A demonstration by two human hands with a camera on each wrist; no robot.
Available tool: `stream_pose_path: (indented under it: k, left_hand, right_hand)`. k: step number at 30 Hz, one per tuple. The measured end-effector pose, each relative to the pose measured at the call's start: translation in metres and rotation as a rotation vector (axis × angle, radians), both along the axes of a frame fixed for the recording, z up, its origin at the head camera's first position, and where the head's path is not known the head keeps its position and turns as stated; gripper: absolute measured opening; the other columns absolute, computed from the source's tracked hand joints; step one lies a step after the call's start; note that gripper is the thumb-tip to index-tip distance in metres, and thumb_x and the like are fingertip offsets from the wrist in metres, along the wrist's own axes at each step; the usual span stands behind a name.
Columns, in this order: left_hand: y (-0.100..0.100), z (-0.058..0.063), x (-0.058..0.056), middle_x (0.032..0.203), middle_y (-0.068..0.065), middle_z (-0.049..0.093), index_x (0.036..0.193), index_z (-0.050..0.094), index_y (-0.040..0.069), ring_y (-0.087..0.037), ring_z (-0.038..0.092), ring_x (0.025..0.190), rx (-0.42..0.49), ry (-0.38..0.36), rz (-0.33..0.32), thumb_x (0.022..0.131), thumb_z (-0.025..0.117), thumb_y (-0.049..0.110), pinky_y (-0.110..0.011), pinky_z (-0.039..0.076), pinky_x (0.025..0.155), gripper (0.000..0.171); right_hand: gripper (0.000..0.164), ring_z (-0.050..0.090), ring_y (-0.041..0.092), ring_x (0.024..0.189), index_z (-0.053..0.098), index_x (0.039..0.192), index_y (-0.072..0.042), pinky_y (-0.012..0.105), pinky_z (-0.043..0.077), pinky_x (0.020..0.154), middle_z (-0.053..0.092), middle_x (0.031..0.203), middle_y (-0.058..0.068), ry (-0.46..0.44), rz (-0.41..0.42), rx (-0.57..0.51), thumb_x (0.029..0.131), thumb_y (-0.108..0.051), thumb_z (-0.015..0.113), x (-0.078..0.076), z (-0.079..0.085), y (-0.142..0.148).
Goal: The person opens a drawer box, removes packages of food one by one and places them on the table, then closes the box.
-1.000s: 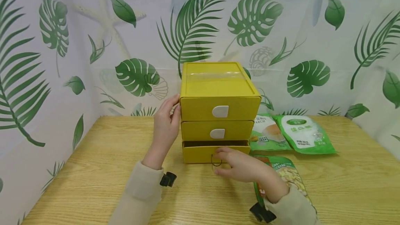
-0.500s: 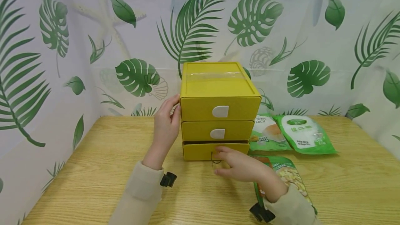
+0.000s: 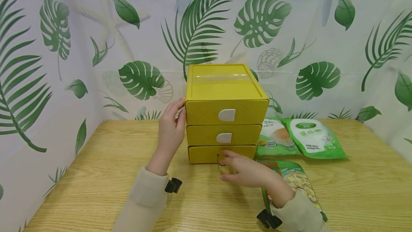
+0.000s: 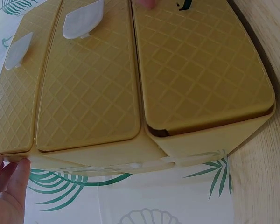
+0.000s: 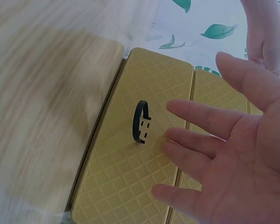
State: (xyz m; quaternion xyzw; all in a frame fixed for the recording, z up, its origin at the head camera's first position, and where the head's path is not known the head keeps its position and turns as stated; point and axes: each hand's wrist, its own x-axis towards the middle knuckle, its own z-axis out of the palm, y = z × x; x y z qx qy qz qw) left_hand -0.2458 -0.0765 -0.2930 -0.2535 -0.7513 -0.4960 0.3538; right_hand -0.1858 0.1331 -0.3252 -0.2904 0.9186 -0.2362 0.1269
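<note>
A yellow cabinet (image 3: 222,88) with three stacked drawers stands mid-table. My left hand (image 3: 172,128) rests its fingers against the cabinet's left side near the top drawer (image 3: 202,112). At the bottom drawer (image 3: 202,154), my right hand (image 3: 246,169) presses the front with extended fingertips. Its palm and spread fingers show in the right wrist view, beside the black loop handle (image 5: 139,121), which it does not hold. The bottom drawer looks almost flush, with a thin gap at its edge in the left wrist view. White tabs mark the top and middle drawers (image 3: 202,135).
Right of the cabinet lie a green-and-white starch bag (image 3: 278,139) and a white bag with green ends (image 3: 313,137). A green food packet (image 3: 299,178) lies partly under the right forearm. A leaf-print cloth (image 3: 206,28) hangs behind the wooden table (image 3: 96,174).
The bottom drawer has slid inward from slightly pulled out to nearly flush, pushed by my right fingers. My left hand has stayed against the cabinet's side.
</note>
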Motion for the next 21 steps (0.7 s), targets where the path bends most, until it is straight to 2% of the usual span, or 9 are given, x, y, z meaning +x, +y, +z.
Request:
stream_pose_path:
  k: [6, 10, 15, 18, 21]
  left_hand:
    - [-0.001, -0.001, 0.001, 0.11, -0.018, 0.055, 0.115, 0.053, -0.008, -0.024, 0.053, 0.101, 0.0, 0.004, 0.009, 0.088, 0.048, -0.005, -0.032, 0.053, 0.066, 0.028]
    - [-0.002, -0.002, 0.001, 0.111, -0.019, 0.055, 0.116, 0.052, -0.008, -0.025, 0.053, 0.102, 0.003, -0.013, 0.001, 0.088, 0.048, -0.004, -0.033, 0.053, 0.067, 0.028]
    - [-0.002, -0.003, 0.001, 0.115, -0.019, 0.052, 0.119, 0.049, -0.008, -0.025, 0.05, 0.106, 0.0, -0.058, -0.014, 0.089, 0.048, -0.001, -0.031, 0.053, 0.07, 0.031]
    - [-0.001, -0.006, 0.003, 0.119, -0.02, 0.049, 0.122, 0.045, -0.009, -0.026, 0.047, 0.11, -0.034, -0.072, 0.001, 0.09, 0.047, 0.004, -0.033, 0.051, 0.076, 0.034]
    - [0.003, -0.009, 0.008, 0.127, -0.022, 0.041, 0.127, 0.038, -0.01, -0.029, 0.038, 0.118, -0.102, -0.043, 0.045, 0.092, 0.044, 0.009, -0.039, 0.041, 0.091, 0.04]
  right_hand:
    - [0.047, 0.026, 0.036, 0.125, 0.05, 0.121, 0.005, 0.055, 0.022, 0.099, 0.027, 0.138, 0.022, -0.004, -0.003, 0.014, 0.087, -0.027, 0.056, 0.001, 0.001, -0.002]
    - [0.047, 0.027, 0.036, 0.124, 0.049, 0.122, 0.004, 0.053, 0.024, 0.099, 0.028, 0.137, 0.022, 0.035, 0.0, 0.027, 0.087, -0.026, 0.056, 0.001, 0.001, -0.003]
    - [0.052, 0.031, 0.034, 0.122, 0.042, 0.128, 0.003, 0.05, 0.03, 0.097, 0.031, 0.136, 0.022, 0.169, 0.014, -0.006, 0.087, -0.025, 0.057, 0.006, 0.003, -0.008]
    - [0.056, 0.031, 0.032, 0.123, 0.039, 0.13, 0.003, 0.049, 0.031, 0.097, 0.03, 0.137, 0.02, 0.268, 0.011, -0.028, 0.086, -0.027, 0.059, 0.012, 0.008, -0.012]
    - [0.059, 0.03, 0.031, 0.124, 0.039, 0.13, 0.002, 0.05, 0.03, 0.097, 0.031, 0.137, 0.018, 0.386, -0.017, -0.045, 0.084, -0.03, 0.06, 0.016, 0.012, -0.015]
